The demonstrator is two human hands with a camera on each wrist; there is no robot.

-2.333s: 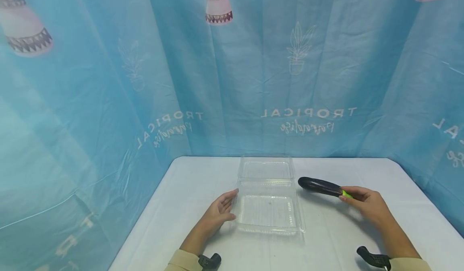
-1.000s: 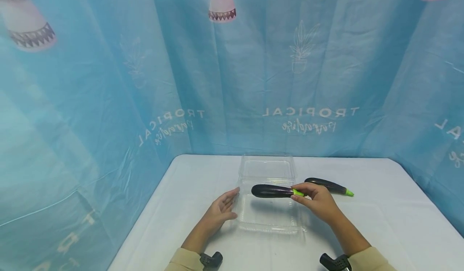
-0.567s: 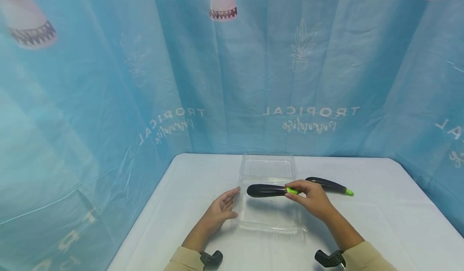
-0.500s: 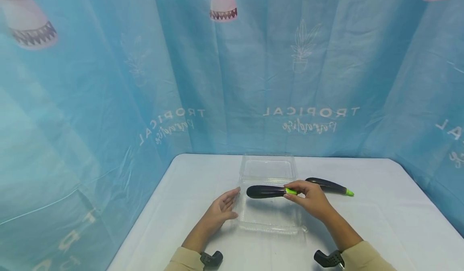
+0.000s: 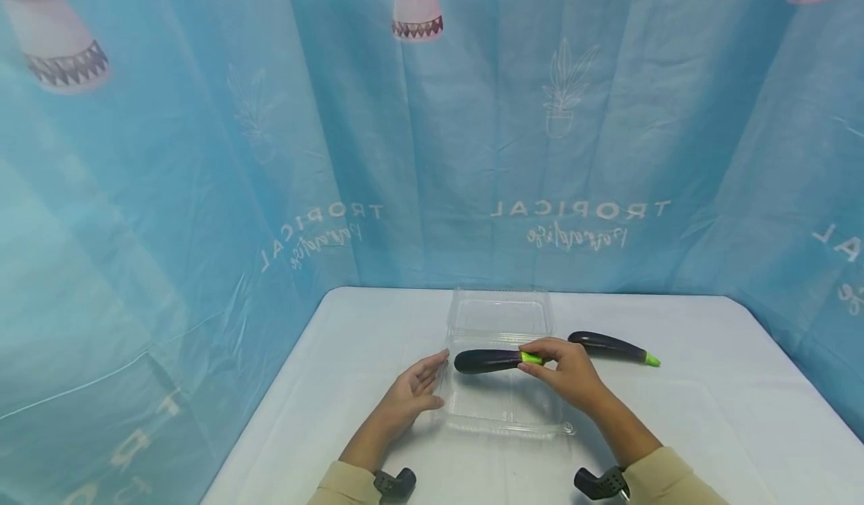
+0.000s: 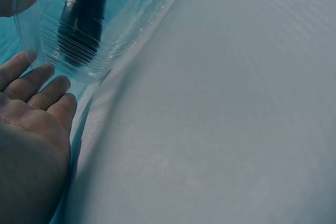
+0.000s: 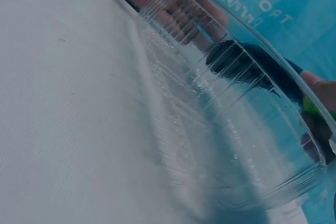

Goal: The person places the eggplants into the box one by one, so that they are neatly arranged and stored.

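A dark eggplant with a bright green stem end lies level over the near half of a clear plastic clamshell container. My right hand pinches it by the green end between thumb and fingers. My left hand is at the container's left wall, fingers extended and thumb apart. In the left wrist view, the fingertips of the left hand are right at the clear wall, and the eggplant shows through the plastic. Seen from the right wrist, the eggplant shows through the ribbed side wall.
The container's lid lies folded open toward the back of the white table. A second eggplant rests on the table to the right, behind the right hand. Blue printed curtains hang behind and at both sides.
From the right side, the right hand has carried one eggplant leftward over the container and then slightly lower. The second eggplant stays where it lay. The left hand has barely moved.
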